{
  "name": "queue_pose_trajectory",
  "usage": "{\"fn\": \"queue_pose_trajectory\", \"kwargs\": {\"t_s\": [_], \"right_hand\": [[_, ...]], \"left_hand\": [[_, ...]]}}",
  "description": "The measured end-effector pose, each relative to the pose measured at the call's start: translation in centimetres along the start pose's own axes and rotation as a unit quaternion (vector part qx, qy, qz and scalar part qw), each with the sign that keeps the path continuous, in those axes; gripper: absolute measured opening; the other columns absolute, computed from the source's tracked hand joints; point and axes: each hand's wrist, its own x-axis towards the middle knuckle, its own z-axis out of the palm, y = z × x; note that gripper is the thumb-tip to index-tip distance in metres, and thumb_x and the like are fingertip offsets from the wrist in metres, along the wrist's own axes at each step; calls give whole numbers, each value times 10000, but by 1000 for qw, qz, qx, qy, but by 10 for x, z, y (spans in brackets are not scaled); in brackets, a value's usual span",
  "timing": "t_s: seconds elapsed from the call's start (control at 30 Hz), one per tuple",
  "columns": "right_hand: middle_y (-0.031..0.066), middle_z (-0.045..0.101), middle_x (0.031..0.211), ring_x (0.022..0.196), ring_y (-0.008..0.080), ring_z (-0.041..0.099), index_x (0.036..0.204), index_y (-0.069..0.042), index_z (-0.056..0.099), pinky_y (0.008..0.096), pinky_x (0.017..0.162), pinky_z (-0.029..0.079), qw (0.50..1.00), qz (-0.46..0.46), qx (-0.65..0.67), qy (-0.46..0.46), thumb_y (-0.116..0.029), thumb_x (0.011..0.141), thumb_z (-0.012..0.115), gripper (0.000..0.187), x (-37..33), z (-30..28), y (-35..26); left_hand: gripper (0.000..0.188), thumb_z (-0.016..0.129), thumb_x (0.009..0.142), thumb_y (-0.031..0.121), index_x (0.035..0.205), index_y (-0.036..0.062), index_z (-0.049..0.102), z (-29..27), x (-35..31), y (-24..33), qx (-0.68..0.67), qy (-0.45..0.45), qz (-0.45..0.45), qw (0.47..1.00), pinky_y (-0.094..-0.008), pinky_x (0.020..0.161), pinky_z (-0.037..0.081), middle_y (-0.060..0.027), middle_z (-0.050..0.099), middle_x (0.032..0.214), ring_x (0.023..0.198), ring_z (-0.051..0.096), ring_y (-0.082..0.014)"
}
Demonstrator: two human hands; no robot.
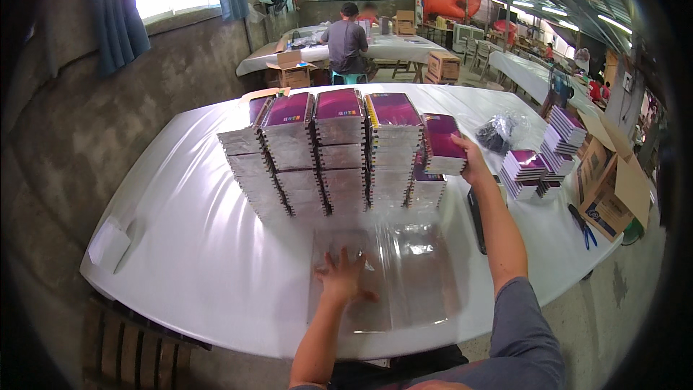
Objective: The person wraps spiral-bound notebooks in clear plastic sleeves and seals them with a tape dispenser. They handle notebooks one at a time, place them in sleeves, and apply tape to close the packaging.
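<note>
My left hand [341, 276] lies with fingers spread on a sheet of clear plastic bags [417, 274] near the table's front edge. With my right hand [473, 162] I grip the right side of a bundle of purple-covered spiral notebooks [442, 141]. This bundle is at the right end of the row, over a lower stack of notebooks [427, 191]; whether it touches that stack I cannot tell. To its left rise several tall stacks of the same wire-bound notebooks [341, 130], wrapped in clear film, with purple covers facing up.
Smaller notebook piles [523, 170] stand at the right, near an open cardboard box [610, 177]. Blue-handled pliers [583, 227] lie beside the box. A crumpled plastic bag [498, 130] sits behind. A white object [110, 244] is at the left edge. Another person [346, 42] sits at a far table.
</note>
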Motion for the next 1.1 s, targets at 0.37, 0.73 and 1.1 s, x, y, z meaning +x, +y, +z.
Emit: {"fn": "queue_pose_trajectory", "kwargs": {"t_s": [0.37,0.73,1.1], "right_hand": [[112,532,1256,1132,251,496,1276,-56,493,318,949,360,971,19,-219,97,-418,851,629,574,-4,-20,22],[118,231,1480,1377,308,232,1453,-309,220,604,1048,249,485,-125,-822,271,-80,649,716,972,-40,-181,-9],[15,452,1265,1212,171,431,1440,-338,266,628,950,304,360,-218,-861,285,-149,707,697,872,-17,-261,35]], "left_hand": [[1138,821,454,600,1427,307,308,-7,-8,13,-7,-24,-9,1000,-772,957,171,-122,109,1544,1378,37,-506],[1112,832,475,548,1424,318,300,-15,-10,19,-15,-25,-8,1000,-762,958,193,-152,125,1534,1370,67,-518],[1154,817,495,573,1451,260,249,-12,-8,14,15,-42,-5,999,-763,952,201,-178,111,1533,1367,60,-524]]}}
